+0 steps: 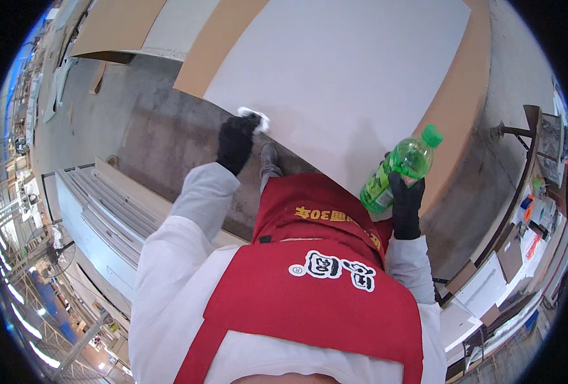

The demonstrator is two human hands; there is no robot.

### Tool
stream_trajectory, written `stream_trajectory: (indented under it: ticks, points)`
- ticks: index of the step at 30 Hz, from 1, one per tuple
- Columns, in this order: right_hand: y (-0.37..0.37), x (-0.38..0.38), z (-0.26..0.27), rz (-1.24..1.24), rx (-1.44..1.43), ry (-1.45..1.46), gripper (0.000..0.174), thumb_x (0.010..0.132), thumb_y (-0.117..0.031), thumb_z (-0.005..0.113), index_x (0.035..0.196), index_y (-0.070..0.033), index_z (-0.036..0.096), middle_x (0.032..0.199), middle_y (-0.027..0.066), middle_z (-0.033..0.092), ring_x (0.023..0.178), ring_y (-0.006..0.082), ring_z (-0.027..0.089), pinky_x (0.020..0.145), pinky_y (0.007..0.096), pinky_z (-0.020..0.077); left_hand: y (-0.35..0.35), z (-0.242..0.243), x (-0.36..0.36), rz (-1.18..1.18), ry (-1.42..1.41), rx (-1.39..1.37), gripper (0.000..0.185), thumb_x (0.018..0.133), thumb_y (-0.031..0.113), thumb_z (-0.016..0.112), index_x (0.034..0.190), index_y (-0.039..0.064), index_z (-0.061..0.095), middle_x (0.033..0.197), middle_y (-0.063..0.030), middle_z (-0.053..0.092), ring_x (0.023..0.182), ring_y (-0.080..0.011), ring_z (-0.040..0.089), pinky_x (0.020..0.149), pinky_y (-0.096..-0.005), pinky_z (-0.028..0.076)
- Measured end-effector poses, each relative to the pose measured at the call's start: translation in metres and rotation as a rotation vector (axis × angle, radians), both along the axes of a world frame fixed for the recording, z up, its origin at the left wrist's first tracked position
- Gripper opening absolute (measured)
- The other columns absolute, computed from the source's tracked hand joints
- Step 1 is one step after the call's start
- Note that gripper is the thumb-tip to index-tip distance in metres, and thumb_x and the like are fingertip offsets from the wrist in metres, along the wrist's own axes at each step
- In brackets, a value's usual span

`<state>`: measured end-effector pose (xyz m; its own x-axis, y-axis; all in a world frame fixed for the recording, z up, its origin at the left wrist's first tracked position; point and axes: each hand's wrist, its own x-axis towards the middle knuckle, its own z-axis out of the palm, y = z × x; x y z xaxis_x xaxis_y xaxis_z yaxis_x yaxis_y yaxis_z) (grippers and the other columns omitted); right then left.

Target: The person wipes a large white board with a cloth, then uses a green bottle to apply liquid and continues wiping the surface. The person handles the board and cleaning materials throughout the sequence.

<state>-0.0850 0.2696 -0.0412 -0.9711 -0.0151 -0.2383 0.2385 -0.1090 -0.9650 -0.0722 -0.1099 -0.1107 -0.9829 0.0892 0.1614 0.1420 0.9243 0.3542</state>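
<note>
My left hand (236, 140), in a black glove, grips a crumpled white cloth or paper wipe (265, 123). It is over the near left edge of a large white panel (341, 72). In my right hand (407, 206), also black-gloved, is a clear plastic bottle (392, 168) with a green cap and green label. The bottle tilts, cap up and to the right, above the panel's near right corner. Some of the right fingers are hidden behind the bottle. Beneath the white panel, brown board (457, 91) sticks out on both sides.
Long grey panels or profiles (106, 206) are stacked at the left. A workbench (519, 249) with tools and board pieces stands on the right. More brown board (116, 26) lies at the upper left, with scraps on the concrete floor (144, 120). A fan (58, 257) stands at far left.
</note>
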Motion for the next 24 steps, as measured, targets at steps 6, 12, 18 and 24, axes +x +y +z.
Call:
stream_trajectory:
  ticks: [6,12,18,24]
  points:
    - [-0.023,-0.048,0.005,-0.093,0.004,0.114,0.043,0.078,-0.002,0.069,0.117,-0.004,0.051,0.108,0.0056,0.059,0.096,0.0168,0.058,0.085,0.0334,0.0476,0.092,-0.03,0.044,0.194,-0.287,0.411,0.012,0.087,0.017,0.055,0.088,0.008,0.064,0.08,-0.0114,0.063,0.08,-0.0224,0.061,0.076,-0.0359,0.046]
    - [-0.045,-0.076,0.021,-0.044,-0.058,0.222,0.037,0.088,-0.009,0.058,0.122,-0.001,0.048,0.112,0.0122,0.06,0.102,0.0211,0.059,0.09,0.0358,0.0454,0.017,-0.027,0.016,-0.006,-0.214,0.292,0.031,0.081,0.012,0.053,0.111,0.013,0.061,0.095,-0.0083,0.064,0.088,-0.0267,0.06,0.079,-0.0431,0.045]
    - [-0.065,-0.092,0.014,-0.07,0.031,0.317,0.037,0.085,-0.008,0.064,0.12,-0.003,0.051,0.111,0.0084,0.06,0.1,0.0186,0.058,0.089,0.0347,0.0459,0.059,-0.053,0.045,0.185,-0.05,0.333,0.029,0.081,0.011,0.053,0.109,0.012,0.062,0.098,-0.01,0.064,0.093,-0.0277,0.059,0.082,-0.0419,0.045]
    - [-0.086,-0.108,-0.002,-0.174,0.079,0.407,0.045,0.078,-0.005,0.072,0.118,-0.006,0.052,0.11,0.0053,0.058,0.098,0.0159,0.057,0.087,0.0332,0.0461,0.016,-0.03,0.022,0.066,-0.102,0.283,0.034,0.081,0.007,0.05,0.114,0.011,0.057,0.112,-0.0104,0.058,0.096,-0.0338,0.057,0.082,-0.0486,0.042]
